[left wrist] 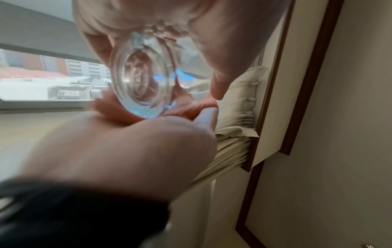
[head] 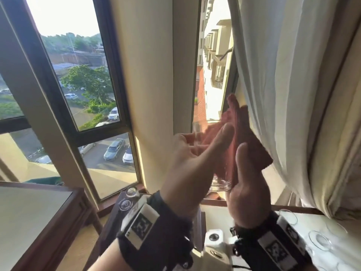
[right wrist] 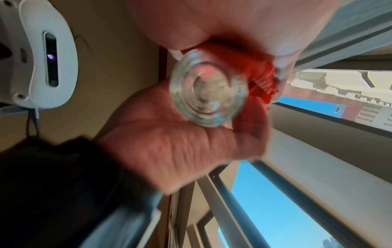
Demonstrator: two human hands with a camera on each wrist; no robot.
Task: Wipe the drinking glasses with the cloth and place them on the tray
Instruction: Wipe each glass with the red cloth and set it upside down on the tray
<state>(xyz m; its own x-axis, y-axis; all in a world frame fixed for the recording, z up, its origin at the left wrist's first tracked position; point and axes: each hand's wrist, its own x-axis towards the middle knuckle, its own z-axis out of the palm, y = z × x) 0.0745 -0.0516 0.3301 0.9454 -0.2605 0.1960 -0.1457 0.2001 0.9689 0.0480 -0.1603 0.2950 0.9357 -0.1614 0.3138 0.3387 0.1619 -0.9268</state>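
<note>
I hold a clear drinking glass [head: 220, 184] up in front of the window, base toward me. My left hand [head: 187, 161] grips the glass [right wrist: 208, 94] round its side, with the thumb stretched up along it. My right hand [head: 247, 190] presses a red cloth [head: 244, 137] against the glass wall, thumb on the cloth. The left wrist view looks at the thick glass base [left wrist: 144, 80], with the cloth [left wrist: 114, 109] under it. From the right wrist, the cloth [right wrist: 260, 75] bunches between my fingers and the glass. The rim is mostly hidden.
Two clear glasses [head: 131, 191] stand on a dark tray [head: 111, 223] below my left wrist. More glasses [head: 320, 240] sit on the white surface at lower right. A white curtain [head: 293, 94] hangs close to the right, and a wooden table [head: 29, 222] is at lower left.
</note>
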